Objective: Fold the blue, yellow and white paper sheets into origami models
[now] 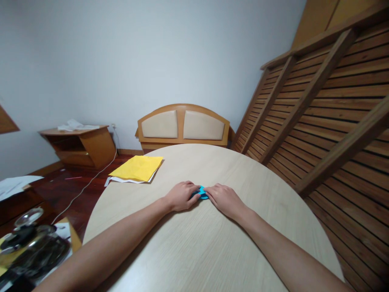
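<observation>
A small piece of folded blue paper (pixel 203 193) lies on the round pale wooden table (pixel 194 251), partly covered by my fingers. My left hand (pixel 183 196) grips its left side, with the thumb below and the fingers over the top. From the right, my right hand (pixel 224 198) has its fingers together on the paper's other side. Between the two hands only a narrow strip of blue shows, so its full shape is hidden.
Yellow paper (pixel 138 168) rests over white sheets near the table's left edge. A slatted wooden bed frame (pixel 306 134) leans along the right side. Behind the table stands a padded headboard (pixel 182 125). At lower left sits a box of clutter (pixel 36 247); a white cable (pixel 86 185) crosses the floor.
</observation>
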The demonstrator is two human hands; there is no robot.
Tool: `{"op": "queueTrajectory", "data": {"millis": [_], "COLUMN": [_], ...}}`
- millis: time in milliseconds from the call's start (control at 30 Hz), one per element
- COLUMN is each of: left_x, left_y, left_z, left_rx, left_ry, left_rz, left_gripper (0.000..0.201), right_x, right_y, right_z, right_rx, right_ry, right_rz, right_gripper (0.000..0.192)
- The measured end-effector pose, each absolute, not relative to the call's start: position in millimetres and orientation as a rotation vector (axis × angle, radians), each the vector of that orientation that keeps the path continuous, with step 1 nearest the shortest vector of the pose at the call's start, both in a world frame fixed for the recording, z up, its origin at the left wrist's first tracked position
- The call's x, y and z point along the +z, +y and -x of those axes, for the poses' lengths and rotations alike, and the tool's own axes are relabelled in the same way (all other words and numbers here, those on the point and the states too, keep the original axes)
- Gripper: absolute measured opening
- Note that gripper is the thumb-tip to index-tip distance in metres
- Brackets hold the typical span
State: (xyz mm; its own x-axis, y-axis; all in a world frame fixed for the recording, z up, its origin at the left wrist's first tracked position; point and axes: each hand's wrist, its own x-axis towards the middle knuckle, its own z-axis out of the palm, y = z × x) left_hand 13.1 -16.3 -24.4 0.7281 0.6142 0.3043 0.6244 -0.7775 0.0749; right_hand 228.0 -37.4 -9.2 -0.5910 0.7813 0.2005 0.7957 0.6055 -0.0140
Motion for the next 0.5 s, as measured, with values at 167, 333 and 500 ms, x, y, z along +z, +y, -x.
{"op": "queueTrajectory", "data": {"millis": [167,333,500], "left_x": [-20.3,-22.8,-25.6], "left_y": [-20.5,-19.7,-19.6], "left_z": [-16.4,-18.0,-19.2], "left_rx": [-0.414,-0.405,-0.559], "left_ry": [-1.056,-1.118,-1.117], "left_rz": [2.809,2.766,2.772], "left_gripper": [0.021,0.020,0.020], "right_x": [-8.7,-7.8,-7.7], "right_y": [-38.8,-40.3,-39.5], "right_z": [-227.5,-225.6,-223.3], "right_rx": [-0.095,-0.102,-0.141], "right_ry": [-2.620,-2.611,-2.574], "right_rz": [1.334,1.371,1.414], "right_gripper": [0.029,0.028,0.026]}}
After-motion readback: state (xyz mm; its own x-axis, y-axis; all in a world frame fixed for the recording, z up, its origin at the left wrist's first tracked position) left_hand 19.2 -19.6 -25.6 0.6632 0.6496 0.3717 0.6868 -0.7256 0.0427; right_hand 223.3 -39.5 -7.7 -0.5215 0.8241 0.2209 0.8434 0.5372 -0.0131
